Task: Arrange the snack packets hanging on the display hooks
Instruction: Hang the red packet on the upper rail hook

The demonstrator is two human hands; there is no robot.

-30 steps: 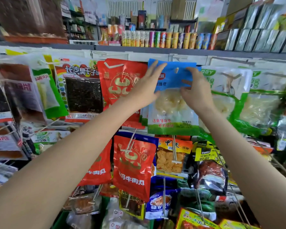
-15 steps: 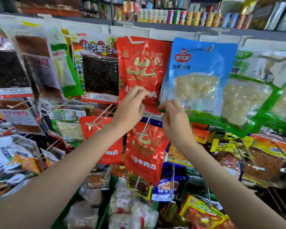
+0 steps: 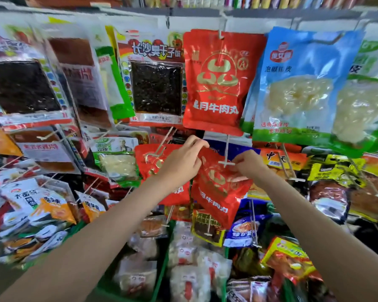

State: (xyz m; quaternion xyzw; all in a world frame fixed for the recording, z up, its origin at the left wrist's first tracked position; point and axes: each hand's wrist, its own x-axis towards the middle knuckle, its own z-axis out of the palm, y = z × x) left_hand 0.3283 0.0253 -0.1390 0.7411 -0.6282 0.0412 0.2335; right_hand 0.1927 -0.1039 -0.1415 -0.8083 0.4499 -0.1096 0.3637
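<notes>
A red snack packet with gold print [image 3: 218, 188] hangs tilted on a white display hook [image 3: 227, 163] in the second row. My left hand [image 3: 182, 162] pinches its top left corner. My right hand [image 3: 248, 164] pinches its top right edge beside the hook's tip. Another red packet [image 3: 153, 162] hangs just to the left, partly behind my left hand. In the row above hang a larger red packet [image 3: 218, 83] and a blue packet of pale food [image 3: 299, 88].
Many more packets crowd the hooks: a dark seaweed packet [image 3: 157, 83], green and clear ones [image 3: 116, 162] at left, yellow and orange ones [image 3: 334, 171] at right. Green bins [image 3: 162, 269] below hold white-wrapped snacks. A shelf edge [image 3: 271, 14] runs above.
Both hands dropped from the blue packet in the top row to the red packet one row lower and took hold of its top. The view tilted downward.
</notes>
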